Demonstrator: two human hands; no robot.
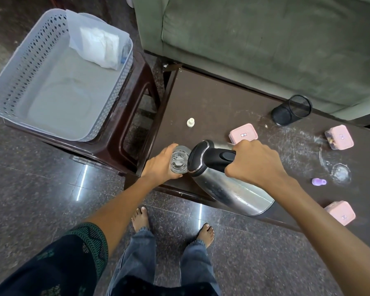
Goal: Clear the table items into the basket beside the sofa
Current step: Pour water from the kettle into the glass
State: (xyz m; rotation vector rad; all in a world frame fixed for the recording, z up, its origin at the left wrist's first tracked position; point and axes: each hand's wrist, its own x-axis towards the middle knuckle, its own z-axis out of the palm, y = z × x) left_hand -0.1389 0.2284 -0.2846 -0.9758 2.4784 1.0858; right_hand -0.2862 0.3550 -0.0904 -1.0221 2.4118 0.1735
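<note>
My right hand (254,165) grips the black handle of a steel kettle (229,189), which is tilted over the near edge of the dark table (212,107). Beside the kettle's lid, my left hand (158,165) holds a clear glass (178,160). The grey perforated basket (51,86) sits on a brown stool at the left; inside lie a white folded bag (100,45) and a translucent lid. On the table remain three pink boxes (242,133) (340,136) (341,212), a black mesh cup (291,110) lying on its side, a white cap (190,122), a purple piece (318,181) and another clear glass (341,173).
A green sofa (265,39) stands behind the table. The brown plastic stool (124,133) under the basket stands close to the table's left end. My bare feet are on the dark stone floor (41,199) in front of the table.
</note>
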